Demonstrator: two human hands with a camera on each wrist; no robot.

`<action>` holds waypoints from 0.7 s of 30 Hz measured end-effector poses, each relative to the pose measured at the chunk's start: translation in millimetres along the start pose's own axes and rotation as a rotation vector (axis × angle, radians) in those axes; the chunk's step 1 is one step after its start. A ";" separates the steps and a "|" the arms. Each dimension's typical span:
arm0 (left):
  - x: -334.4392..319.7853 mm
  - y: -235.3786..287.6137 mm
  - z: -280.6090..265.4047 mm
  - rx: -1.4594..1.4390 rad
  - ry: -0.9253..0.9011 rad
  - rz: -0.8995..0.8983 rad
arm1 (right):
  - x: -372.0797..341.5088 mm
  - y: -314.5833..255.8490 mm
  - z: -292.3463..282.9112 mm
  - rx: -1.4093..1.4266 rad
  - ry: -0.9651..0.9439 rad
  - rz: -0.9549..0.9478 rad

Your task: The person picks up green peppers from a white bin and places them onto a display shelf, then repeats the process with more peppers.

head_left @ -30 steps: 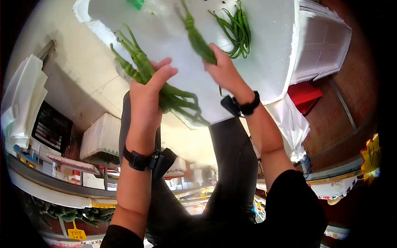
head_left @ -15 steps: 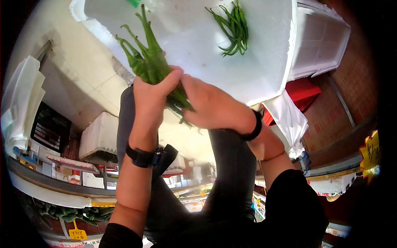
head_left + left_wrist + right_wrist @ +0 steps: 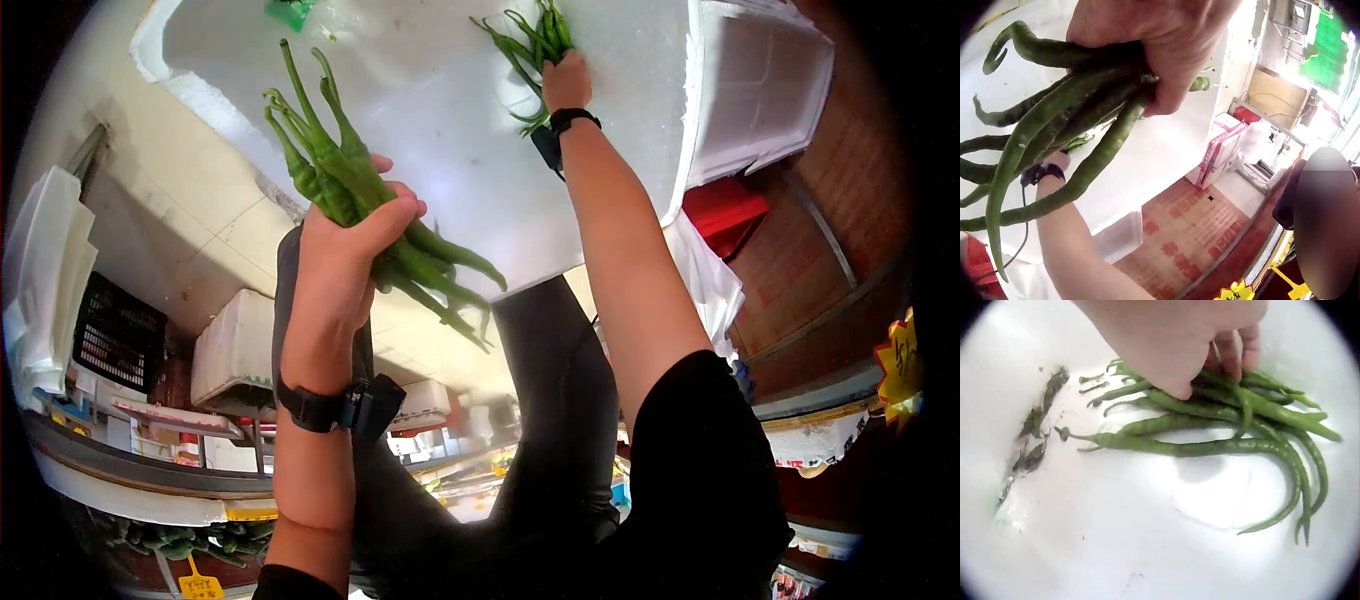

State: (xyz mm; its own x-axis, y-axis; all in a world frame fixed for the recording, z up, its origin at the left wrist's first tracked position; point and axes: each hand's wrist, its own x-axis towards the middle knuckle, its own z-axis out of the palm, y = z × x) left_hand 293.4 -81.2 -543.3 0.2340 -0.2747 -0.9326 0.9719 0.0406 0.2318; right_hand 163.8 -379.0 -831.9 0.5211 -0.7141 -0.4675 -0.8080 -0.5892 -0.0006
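Note:
My left hand [image 3: 335, 255] grips a bunch of long green chili peppers [image 3: 345, 175], stems pointing up and away, tips hanging below the palm. In the left wrist view the curved tips of the bunch [image 3: 1054, 119] fan out under the hand. Inside a white foam box [image 3: 450, 150], my right hand [image 3: 568, 82] is down at a smaller pile of green chili peppers [image 3: 515, 50]. The right wrist view shows its thumb and fingers [image 3: 1230, 359] curled over the top of the pile [image 3: 1210, 447], pinching at peppers there; the fingertips are partly hidden.
Dried leafy scraps [image 3: 1038, 415] lie on the box floor, and a green scrap [image 3: 290, 12] is at its far left. Another white box [image 3: 765, 95] and a red container [image 3: 725, 215] stand at right. A black crate [image 3: 120, 330] is at left.
My right hand brought a pepper over to the left hand's bunch, then moved away up and right to the pile in the box. The left hand keeps its grip.

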 end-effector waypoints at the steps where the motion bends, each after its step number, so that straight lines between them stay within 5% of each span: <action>1: 0.8 0.9 0.2 0.014 0.004 0.001 | 3.7 -2.2 3.1 -0.018 0.011 0.026; 13: 4.2 -2.7 0.5 0.131 -0.012 0.016 | 20.9 5.7 3.2 -0.315 -0.069 -0.157; 19: 3.8 -3.1 2.8 0.114 0.016 0.007 | 16.5 0.4 -24.0 -0.440 -0.316 -0.114; 21: 3.4 -2.5 3.1 0.106 0.004 0.005 | 7.2 12.8 -15.5 -0.406 -0.260 -0.062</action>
State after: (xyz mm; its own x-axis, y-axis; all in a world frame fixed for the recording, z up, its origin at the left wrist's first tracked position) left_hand 291.8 -85.3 -546.2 0.2388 -0.2708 -0.9326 0.9627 -0.0600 0.2640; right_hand 161.4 -397.6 -821.6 0.4371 -0.5851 -0.6831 -0.5781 -0.7646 0.2850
